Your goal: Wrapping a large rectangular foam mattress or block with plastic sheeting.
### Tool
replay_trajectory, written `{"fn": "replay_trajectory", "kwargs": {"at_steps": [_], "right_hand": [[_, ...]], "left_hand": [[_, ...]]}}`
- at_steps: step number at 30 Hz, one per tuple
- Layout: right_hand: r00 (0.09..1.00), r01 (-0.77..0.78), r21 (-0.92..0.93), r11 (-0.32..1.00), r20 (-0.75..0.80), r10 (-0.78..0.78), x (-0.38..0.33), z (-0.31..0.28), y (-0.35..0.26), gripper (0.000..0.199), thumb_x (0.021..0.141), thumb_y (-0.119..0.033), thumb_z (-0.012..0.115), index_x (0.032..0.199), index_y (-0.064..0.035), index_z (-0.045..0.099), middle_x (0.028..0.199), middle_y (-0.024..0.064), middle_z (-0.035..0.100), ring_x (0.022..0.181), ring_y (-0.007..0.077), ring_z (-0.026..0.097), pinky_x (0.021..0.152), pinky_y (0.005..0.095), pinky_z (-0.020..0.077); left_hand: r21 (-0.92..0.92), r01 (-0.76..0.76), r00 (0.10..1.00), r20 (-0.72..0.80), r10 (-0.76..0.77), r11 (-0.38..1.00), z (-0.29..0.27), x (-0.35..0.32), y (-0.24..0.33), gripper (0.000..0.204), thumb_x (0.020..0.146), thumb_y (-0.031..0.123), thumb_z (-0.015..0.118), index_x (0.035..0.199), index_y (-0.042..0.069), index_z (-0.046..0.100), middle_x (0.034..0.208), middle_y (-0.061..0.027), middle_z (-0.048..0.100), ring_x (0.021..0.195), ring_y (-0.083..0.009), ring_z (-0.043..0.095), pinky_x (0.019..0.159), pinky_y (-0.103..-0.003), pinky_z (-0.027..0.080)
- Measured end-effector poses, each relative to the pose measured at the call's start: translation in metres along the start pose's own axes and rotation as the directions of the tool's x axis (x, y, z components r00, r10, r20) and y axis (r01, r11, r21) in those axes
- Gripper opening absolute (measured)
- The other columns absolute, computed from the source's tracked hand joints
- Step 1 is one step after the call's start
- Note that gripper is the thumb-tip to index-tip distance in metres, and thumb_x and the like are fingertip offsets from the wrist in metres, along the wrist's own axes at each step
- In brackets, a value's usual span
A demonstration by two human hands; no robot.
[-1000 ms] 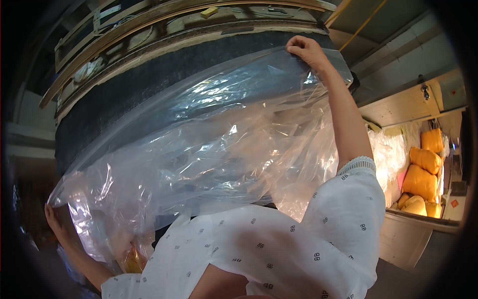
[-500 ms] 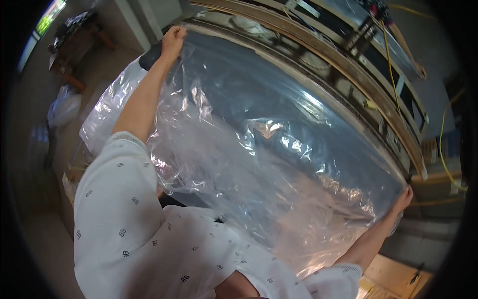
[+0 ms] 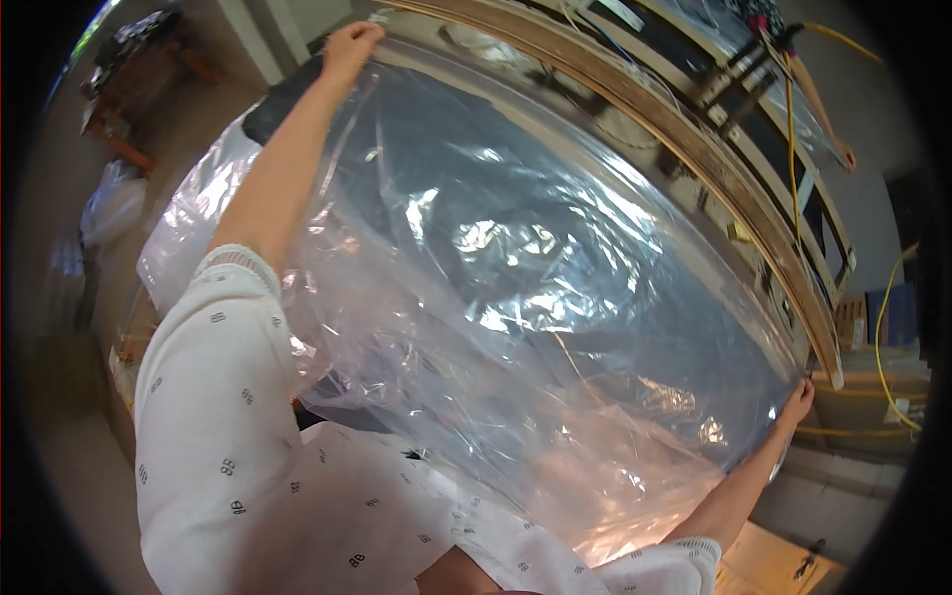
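Clear film [image 3: 436,337] has moved over the pale strip [image 3: 567,123], left fingers [image 3: 369,34] and right fingers [image 3: 803,390] closed on its edge.

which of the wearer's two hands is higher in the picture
The left hand, holding the clear plastic sheet near the picture's top edge; the right hand holds it much lower, toward the right side.

1. A wooden bench [image 3: 131,149], upper left, bears a dark bundle [image 3: 147,42].
2. A translucent plastic bag [image 3: 112,205] lies near it.
3. At right, a yellow cord [image 3: 879,357] curves past a blue board [image 3: 897,309].
4. Lower right: a wooden panel [image 3: 775,560].
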State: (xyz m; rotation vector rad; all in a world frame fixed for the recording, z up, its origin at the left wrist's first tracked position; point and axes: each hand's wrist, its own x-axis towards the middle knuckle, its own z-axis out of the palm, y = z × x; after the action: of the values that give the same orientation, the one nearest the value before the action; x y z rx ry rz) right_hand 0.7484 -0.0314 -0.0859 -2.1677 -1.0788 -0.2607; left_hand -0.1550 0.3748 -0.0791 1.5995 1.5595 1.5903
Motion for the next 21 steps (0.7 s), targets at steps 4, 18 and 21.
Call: {"fn": "replay_trajectory", "kwargs": {"at_steps": [4, 18, 21], "right_hand": [[0.998, 0.024, -0.074, 0.997, -0.063, -0.029, -0.004, 0.009, -0.027, 0.033, 0.085, -0.025, 0.057, 0.098, 0.0043, 0.057, 0.094, 0.0128, 0.058, 0.084, 0.0227, 0.053, 0.081, 0.0315, 0.0404], [0.959, -0.182, 0.324, 0.928, -0.151, 0.241, -0.013, -0.009, -0.044, 0.036, 0.089, -0.028, 0.045, 0.08, 0.005, 0.055, 0.08, 0.0077, 0.056, 0.073, 0.0187, 0.049, 0.071, 0.0306, 0.0404], [0.956, -0.219, 0.227, 0.949, -0.147, 0.255, -0.005, -0.008, -0.029, 0.039, 0.091, -0.03, 0.042, 0.09, 0.0053, 0.056, 0.086, 0.0087, 0.055, 0.078, 0.0199, 0.048, 0.073, 0.033, 0.0393]], "left_hand": [[0.035, -0.023, 0.999, -0.045, 0.025, 0.999, -0.005, 0.007, -0.004, 0.016, 0.079, 0.018, 0.064, 0.085, 0.004, 0.067, 0.076, 0.0006, 0.062, 0.068, -0.0085, 0.055, 0.064, -0.023, 0.044], [-0.545, 0.219, 0.879, -0.25, -0.406, 0.81, -0.031, 0.018, -0.011, 0.02, 0.086, 0.008, 0.041, 0.097, -0.007, 0.048, 0.09, -0.0146, 0.057, 0.084, -0.0234, 0.061, 0.074, -0.031, 0.052], [-0.263, 0.187, 0.894, -0.354, -0.275, 0.947, -0.056, 0.024, -0.007, 0.033, 0.09, 0.028, 0.042, 0.098, 0.0, 0.057, 0.086, -0.007, 0.057, 0.076, -0.0146, 0.055, 0.065, -0.029, 0.041]]}}
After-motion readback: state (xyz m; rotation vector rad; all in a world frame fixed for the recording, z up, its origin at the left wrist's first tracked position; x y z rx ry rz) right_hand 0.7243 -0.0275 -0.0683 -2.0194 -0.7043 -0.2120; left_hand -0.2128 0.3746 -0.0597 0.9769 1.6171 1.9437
